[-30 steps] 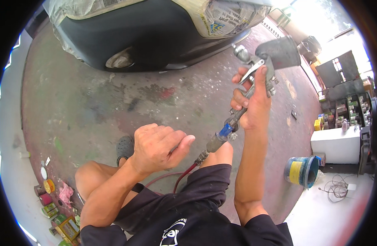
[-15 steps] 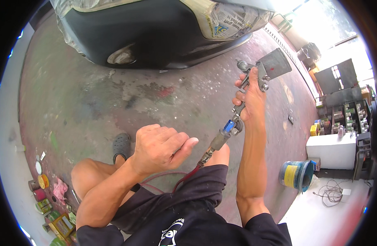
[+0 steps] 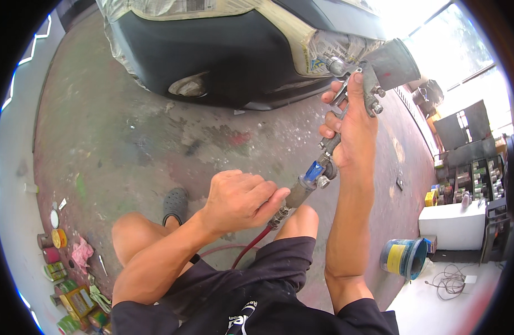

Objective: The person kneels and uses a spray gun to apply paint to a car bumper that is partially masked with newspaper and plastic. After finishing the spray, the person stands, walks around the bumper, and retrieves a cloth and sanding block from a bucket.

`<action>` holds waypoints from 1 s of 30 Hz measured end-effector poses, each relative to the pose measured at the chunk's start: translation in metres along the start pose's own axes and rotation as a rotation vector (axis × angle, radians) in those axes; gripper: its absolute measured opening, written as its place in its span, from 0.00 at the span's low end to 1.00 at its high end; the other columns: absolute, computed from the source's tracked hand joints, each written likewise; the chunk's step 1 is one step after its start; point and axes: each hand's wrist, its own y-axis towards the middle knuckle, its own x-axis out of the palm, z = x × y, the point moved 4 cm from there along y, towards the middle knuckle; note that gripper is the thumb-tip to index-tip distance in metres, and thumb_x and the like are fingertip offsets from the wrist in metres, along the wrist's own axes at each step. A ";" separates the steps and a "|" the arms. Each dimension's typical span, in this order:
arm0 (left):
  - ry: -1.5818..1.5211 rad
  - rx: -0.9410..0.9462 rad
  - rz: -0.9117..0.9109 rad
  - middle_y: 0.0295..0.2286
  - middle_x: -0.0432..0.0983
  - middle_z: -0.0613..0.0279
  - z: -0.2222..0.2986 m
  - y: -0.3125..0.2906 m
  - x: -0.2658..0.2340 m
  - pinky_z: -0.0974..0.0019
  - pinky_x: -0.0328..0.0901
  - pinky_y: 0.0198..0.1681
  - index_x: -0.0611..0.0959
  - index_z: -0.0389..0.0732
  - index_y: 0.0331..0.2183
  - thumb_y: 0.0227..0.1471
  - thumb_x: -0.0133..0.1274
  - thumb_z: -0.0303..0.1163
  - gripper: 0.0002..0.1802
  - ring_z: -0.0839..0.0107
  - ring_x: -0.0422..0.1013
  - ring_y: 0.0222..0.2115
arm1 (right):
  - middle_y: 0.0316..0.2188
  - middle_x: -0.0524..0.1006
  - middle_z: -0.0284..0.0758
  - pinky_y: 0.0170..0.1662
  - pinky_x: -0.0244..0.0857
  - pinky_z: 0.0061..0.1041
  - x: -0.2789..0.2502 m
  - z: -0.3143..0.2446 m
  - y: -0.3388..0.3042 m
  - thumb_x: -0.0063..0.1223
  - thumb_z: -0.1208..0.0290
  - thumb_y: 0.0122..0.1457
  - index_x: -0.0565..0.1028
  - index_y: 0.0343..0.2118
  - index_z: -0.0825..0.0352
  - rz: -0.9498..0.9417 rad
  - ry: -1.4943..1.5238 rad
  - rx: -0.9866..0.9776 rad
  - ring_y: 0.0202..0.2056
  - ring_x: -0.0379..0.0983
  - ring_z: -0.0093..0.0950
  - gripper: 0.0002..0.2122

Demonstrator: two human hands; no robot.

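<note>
My right hand point(image 3: 357, 125) is wrapped round the handle of a grey metal spray gun point(image 3: 370, 84), thumb up near its top. A grey paint cup point(image 3: 394, 62) sits on the gun, tilted to the right. Below the handle hang a blue-levered valve point(image 3: 313, 171), a grey cylindrical fitting point(image 3: 300, 193) and a red hose point(image 3: 251, 247). Just left of that fitting, my left hand point(image 3: 243, 201) is closed, back upward and thumb alongside; its palm is hidden. Beyond both hands stands a dark car bumper point(image 3: 234, 56), masked with tape and newspaper around its edges.
Paint tins point(image 3: 78, 301) and a pink cloth point(image 3: 82, 252) lie along the left wall. On the right are a blue bucket point(image 3: 395, 258) on its side, a white box point(image 3: 452, 219), a coiled cable point(image 3: 451, 282) and a rack of small cans point(image 3: 472, 178). The concrete floor point(image 3: 128, 139) is paint-stained.
The spray gun and my right hand have moved up and to the right. My left hand has shifted right, close to the fitting. The bumper now appears lower and further right in view.
</note>
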 end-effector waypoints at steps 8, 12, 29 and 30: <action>0.008 0.004 0.026 0.14 0.68 0.68 -0.006 0.003 -0.008 0.65 0.54 0.18 0.84 0.44 0.23 0.47 0.72 0.28 0.09 0.68 0.61 0.12 | 0.29 0.77 0.34 0.20 0.54 0.18 0.039 -0.019 0.002 0.62 0.43 0.68 0.77 0.42 0.66 -0.161 -0.103 -0.011 0.16 0.55 0.13 0.25; -0.005 0.015 0.074 0.14 0.69 0.69 -0.007 0.007 -0.011 0.65 0.54 0.18 0.84 0.44 0.23 0.48 0.72 0.28 0.10 0.69 0.62 0.12 | 0.30 0.76 0.34 0.19 0.54 0.18 0.055 -0.031 0.012 0.63 0.41 0.66 0.77 0.45 0.67 -0.143 -0.202 -0.100 0.16 0.55 0.13 0.27; 0.023 -0.002 0.223 0.14 0.70 0.69 -0.009 0.011 -0.036 0.65 0.53 0.17 0.83 0.45 0.22 0.48 0.73 0.29 0.12 0.69 0.61 0.11 | 0.26 0.74 0.29 0.19 0.54 0.15 0.171 -0.035 0.027 0.66 0.44 0.65 0.77 0.40 0.67 -0.501 -0.212 0.035 0.17 0.58 0.10 0.25; 0.020 -0.013 0.240 0.14 0.70 0.69 -0.011 0.010 -0.038 0.65 0.53 0.17 0.83 0.45 0.22 0.48 0.73 0.28 0.12 0.69 0.61 0.11 | 0.26 0.74 0.29 0.19 0.54 0.15 0.179 -0.036 0.023 0.66 0.44 0.65 0.77 0.40 0.67 -0.535 -0.194 0.049 0.17 0.58 0.10 0.25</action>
